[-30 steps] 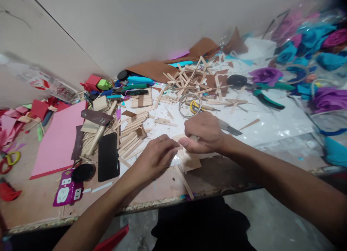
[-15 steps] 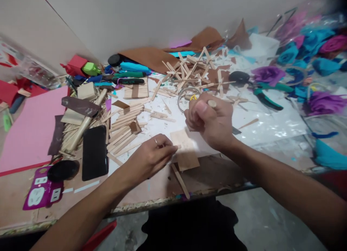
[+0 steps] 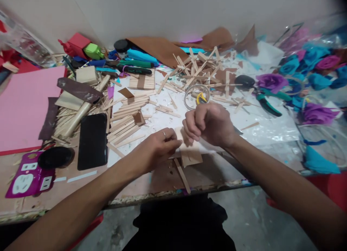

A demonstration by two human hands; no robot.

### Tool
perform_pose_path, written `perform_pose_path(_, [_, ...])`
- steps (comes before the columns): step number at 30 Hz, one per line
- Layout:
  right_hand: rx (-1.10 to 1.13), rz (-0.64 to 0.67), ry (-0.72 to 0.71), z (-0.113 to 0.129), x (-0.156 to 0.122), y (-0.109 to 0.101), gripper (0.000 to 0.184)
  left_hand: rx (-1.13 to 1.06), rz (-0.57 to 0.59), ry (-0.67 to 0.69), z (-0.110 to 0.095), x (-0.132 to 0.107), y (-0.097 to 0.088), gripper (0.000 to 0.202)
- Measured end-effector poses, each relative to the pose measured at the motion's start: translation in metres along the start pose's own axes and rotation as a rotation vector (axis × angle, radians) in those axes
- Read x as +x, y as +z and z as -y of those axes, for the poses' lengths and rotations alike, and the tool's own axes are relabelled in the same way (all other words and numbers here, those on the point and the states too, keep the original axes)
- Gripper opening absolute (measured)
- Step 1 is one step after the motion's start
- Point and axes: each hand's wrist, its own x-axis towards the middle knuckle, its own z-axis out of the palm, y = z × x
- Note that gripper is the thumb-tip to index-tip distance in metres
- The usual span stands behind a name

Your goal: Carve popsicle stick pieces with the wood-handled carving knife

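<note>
- Wooden panel of flat sticks lies at the near edge of our bench, between our hands.
- Our left hand presses its fingers together on the panel's left edge.
- Our right hand is curled into a fist just above the panel; we cannot tell what it grips.
- Loose sticks lie heaped beside a black phone.

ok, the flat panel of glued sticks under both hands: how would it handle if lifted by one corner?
The stick panel looks thin and flat, so probably light and fairly stiff. Its glued seams might crack if twisted. The left hand pins one edge and the right hand is fisted above it. It overhangs the white sheet, so it may slide.
</note>
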Motion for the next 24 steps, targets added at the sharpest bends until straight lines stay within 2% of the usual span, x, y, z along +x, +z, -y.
perform_pose_path(5, [0.049, 0.166, 0.052, 0.001, 0.0, -0.009, 0.054, 0.092, -0.01, 0.057, -0.002, 0.004, 0.001, 0.017])
perform_pose_path(8, [0.106, 0.128, 0.098, 0.001, 0.001, -0.009, 0.062, 0.136, -0.059, 0.125, -0.001, 0.005, 0.001, 0.019])
perform_pose_path(12, [0.132, 0.026, 0.084, 0.003, 0.003, -0.003, 0.07, 0.145, -0.079, 0.171, 0.002, 0.005, 0.002, 0.017])
perform_pose_path(18, [0.084, 0.009, 0.081, 0.002, 0.002, 0.005, 0.062, 0.166, -0.092, 0.205, 0.005, 0.005, 0.003, 0.015])
perform_pose_path(21, [0.054, 0.046, 0.058, 0.0, 0.0, 0.001, 0.057, 0.165, -0.096, 0.212, 0.006, 0.005, 0.004, 0.015])
perform_pose_path(24, [0.029, 0.174, 0.075, 0.002, 0.0, -0.003, 0.053, 0.157, -0.074, 0.208, 0.005, 0.005, 0.004, 0.016])
